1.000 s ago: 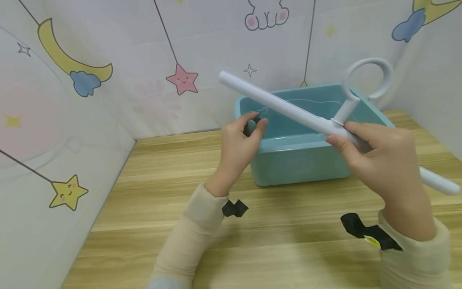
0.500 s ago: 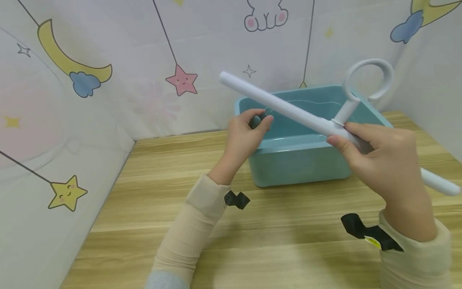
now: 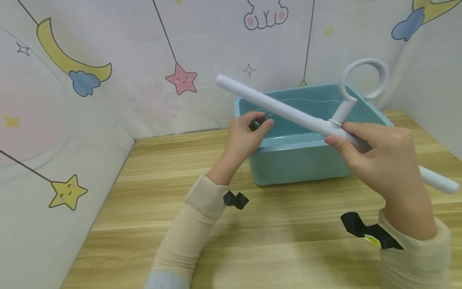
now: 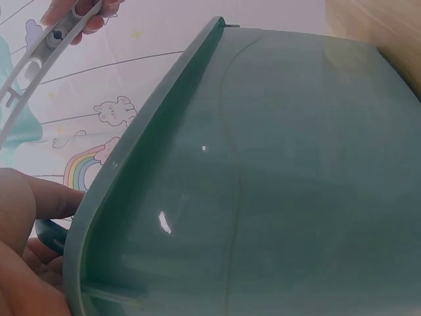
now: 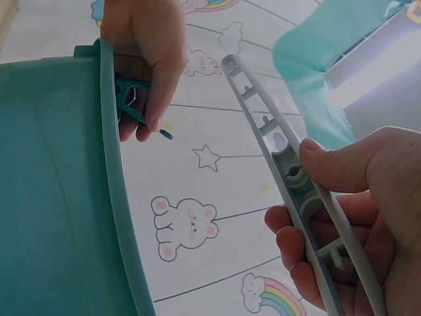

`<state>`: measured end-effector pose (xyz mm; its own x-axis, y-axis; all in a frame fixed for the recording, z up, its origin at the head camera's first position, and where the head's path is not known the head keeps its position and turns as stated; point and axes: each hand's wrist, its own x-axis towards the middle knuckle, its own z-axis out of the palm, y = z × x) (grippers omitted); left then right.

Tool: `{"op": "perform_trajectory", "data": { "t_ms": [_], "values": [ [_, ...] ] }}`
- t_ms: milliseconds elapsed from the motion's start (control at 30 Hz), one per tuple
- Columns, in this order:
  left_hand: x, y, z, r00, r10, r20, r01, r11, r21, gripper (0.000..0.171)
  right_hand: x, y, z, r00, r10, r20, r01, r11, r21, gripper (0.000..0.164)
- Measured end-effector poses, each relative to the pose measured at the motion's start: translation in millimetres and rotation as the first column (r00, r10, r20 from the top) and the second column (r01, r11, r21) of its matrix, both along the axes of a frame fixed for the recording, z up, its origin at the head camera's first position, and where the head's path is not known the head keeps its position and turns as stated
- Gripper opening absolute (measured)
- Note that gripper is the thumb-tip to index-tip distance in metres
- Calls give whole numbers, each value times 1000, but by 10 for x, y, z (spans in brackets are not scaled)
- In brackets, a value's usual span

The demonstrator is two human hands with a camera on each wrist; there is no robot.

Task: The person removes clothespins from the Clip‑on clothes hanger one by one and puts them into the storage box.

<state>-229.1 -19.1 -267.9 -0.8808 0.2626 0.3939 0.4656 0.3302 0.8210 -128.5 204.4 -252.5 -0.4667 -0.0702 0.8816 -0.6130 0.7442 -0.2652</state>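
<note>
My right hand [image 3: 388,160] grips a white plastic clothes hanger [image 3: 278,108] with a large open ring hook, its bar slanting down to the right above a teal basin [image 3: 299,166]. In the right wrist view the hollow, ribbed underside of the hanger [image 5: 283,158] shows between thumb and fingers. Over the basin's near left corner, my left hand [image 3: 243,138] pinches a small teal clothespin [image 5: 135,113] with a wire spring. Fingers hide much of the clothespin [image 4: 51,236] in the left wrist view. Hanger and clothespin are apart.
The basin stands on a wood-grain table [image 3: 151,200] near the back wall. A cloth [image 3: 213,36] printed with stars, moons and clouds covers the walls. Black wrist cameras [image 3: 371,233] sit on both cuffs.
My left hand has moved a little right and away, over the basin's rim, still with the clothespin. The hanger has shifted very slightly left in my right hand.
</note>
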Motion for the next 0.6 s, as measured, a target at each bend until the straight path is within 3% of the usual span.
{"op": "perform_trajectory", "data": {
  "t_ms": [367, 500, 600],
  "values": [
    [76, -105, -66, 997, -61, 51, 56, 995, 85, 25, -5, -21, -7, 1000, 1, 17, -2, 1000, 23, 68],
    [168, -169, -91, 996, -85, 2, 84, 989, 122, 24, -2, -33, -8, 1000, 5, 19, -5, 1000, 25, 67],
    [272, -239, -109, 992, -77, -102, 89, 989, 115, 22, -4, -48, -9, 1000, 16, 17, -17, 1000, 24, 66]
  ]
}}
